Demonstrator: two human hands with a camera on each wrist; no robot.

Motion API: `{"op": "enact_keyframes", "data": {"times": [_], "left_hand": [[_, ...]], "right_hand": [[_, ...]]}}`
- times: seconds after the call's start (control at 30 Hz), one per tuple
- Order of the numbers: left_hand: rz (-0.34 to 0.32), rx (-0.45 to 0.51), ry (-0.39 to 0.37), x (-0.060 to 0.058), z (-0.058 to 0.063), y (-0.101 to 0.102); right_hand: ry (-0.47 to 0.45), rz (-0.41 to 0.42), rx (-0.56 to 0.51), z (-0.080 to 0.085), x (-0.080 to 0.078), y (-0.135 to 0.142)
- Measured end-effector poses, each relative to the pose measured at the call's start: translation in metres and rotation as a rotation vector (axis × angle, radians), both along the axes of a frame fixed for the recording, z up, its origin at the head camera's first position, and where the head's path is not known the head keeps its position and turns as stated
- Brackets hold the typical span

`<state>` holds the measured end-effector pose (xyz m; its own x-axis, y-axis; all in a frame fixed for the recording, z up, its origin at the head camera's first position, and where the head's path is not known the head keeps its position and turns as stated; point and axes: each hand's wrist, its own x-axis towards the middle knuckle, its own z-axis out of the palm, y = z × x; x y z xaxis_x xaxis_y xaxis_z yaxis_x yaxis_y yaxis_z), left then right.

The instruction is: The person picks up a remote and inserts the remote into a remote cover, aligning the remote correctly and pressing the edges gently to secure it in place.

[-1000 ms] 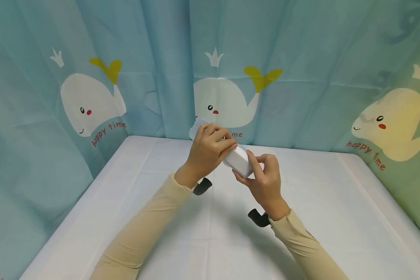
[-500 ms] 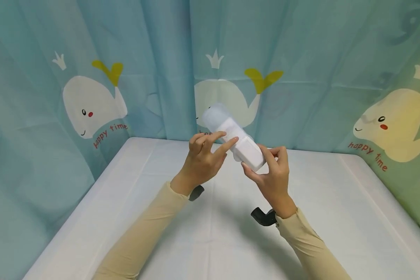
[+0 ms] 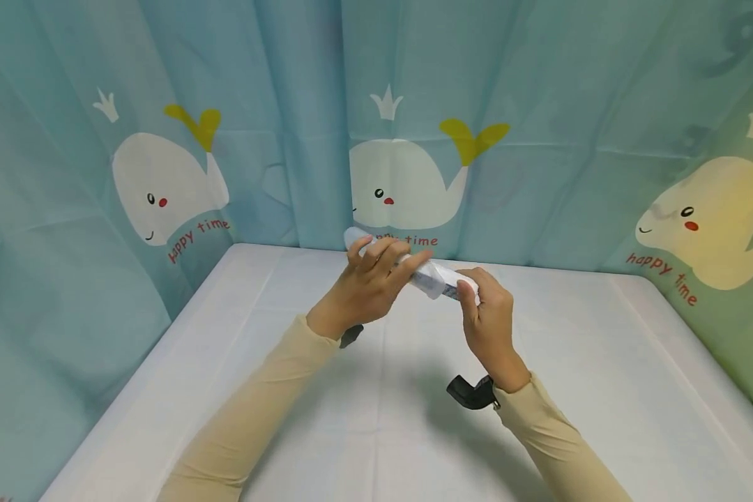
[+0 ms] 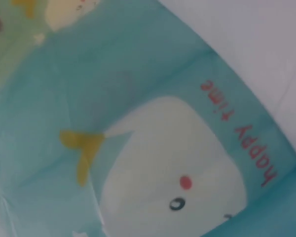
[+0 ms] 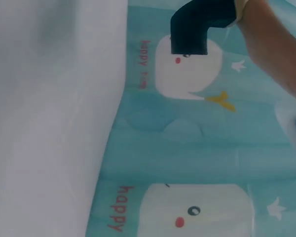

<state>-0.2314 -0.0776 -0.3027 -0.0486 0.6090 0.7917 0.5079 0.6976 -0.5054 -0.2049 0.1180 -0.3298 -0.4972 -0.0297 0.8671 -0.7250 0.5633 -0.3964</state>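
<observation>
A white oblong package [image 3: 428, 279] with a translucent cover and blue print along its side is held up above the table in the head view, tilted down to the right. My left hand [image 3: 364, 282] holds its left part from above, fingers lying across the top; the thumb is hidden. At the other end my right hand [image 3: 489, 317] grips the package, thumb on the near side and fingers behind. The cover's pale rounded tip [image 3: 354, 237] sticks out past the left fingers. Neither hand shows in the left wrist view. The right wrist view catches part of the other arm [image 5: 271, 44].
A white-covered table [image 3: 376, 425] spreads beneath both hands. Behind and beside it hangs a blue-green curtain [image 3: 301, 139] printed with whales. Black curved camera mounts sit at the wrists, the right mount [image 3: 470, 392] being the plainer.
The package has turned from its broad white face to its printed side and come down a little. My left hand has gone from touching it with fingertips to lying over it.
</observation>
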Motion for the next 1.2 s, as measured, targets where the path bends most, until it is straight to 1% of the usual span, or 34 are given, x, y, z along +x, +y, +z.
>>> {"op": "enact_keyframes", "data": {"times": [0.07, 0.1, 0.17, 0.27, 0.33, 0.37, 0.43, 0.5, 0.57, 0.63, 0.7, 0.77, 0.8, 0.87, 0.93, 1.0, 1.03, 1.1, 1.2], "left_hand": [[-0.016, -0.062, -0.049, 0.0, 0.002, -0.002], [-0.013, -0.092, -0.064, 0.0, 0.003, -0.004], [0.015, -0.139, -0.073, 0.001, 0.004, -0.005], [0.063, -0.164, -0.064, 0.002, 0.006, -0.005], [0.097, -0.175, -0.08, 0.003, 0.008, -0.005], [0.117, -0.179, -0.095, 0.003, 0.009, -0.006], [0.16, -0.201, -0.15, 0.004, 0.013, -0.007], [0.196, -0.224, -0.226, 0.005, 0.017, -0.009], [0.226, -0.245, -0.284, 0.006, 0.021, -0.01], [0.239, -0.256, -0.315, 0.007, 0.024, -0.01], [0.242, -0.249, -0.314, 0.008, 0.026, -0.009], [0.238, -0.21, -0.295, 0.008, 0.027, -0.006], [0.231, -0.174, -0.283, 0.009, 0.026, -0.005], [0.2, -0.057, -0.256, 0.01, 0.021, -0.001], [0.143, 0.089, -0.23, 0.013, 0.011, 0.004], [0.094, 0.204, -0.195, 0.017, 0.001, 0.009], [0.081, 0.242, -0.183, 0.019, -0.004, 0.011], [0.085, 0.263, -0.166, 0.022, -0.011, 0.016], [0.129, 0.226, -0.15, 0.024, -0.014, 0.02]], "right_hand": [[-0.015, -0.009, -0.01, 0.001, 0.0, 0.001], [-0.019, -0.02, -0.013, 0.002, 0.0, 0.001], [-0.017, -0.045, -0.007, 0.002, 0.001, 0.002], [0.004, -0.092, 0.056, 0.001, 0.001, 0.005], [0.037, -0.101, 0.142, 0.001, 0.0, 0.008], [0.055, -0.103, 0.205, 0.001, 0.0, 0.01], [0.099, -0.105, 0.349, 0.001, 0.0, 0.015], [0.145, -0.103, 0.479, 0.001, -0.001, 0.019], [0.185, -0.114, 0.566, -0.001, -0.001, 0.021], [0.22, -0.148, 0.599, -0.003, -0.001, 0.02], [0.241, -0.188, 0.574, -0.006, -0.001, 0.017], [0.243, -0.225, 0.505, -0.008, -0.001, 0.014], [0.241, -0.242, 0.453, -0.009, -0.001, 0.012], [0.224, -0.27, 0.348, -0.011, 0.0, 0.008], [0.204, -0.288, 0.254, -0.01, 0.003, 0.005], [0.188, -0.299, 0.191, -0.01, 0.005, 0.001], [0.182, -0.302, 0.174, -0.01, 0.006, 0.0], [0.176, -0.297, 0.151, -0.01, 0.008, -0.003], [0.181, -0.289, 0.129, -0.01, 0.01, -0.007]]}}
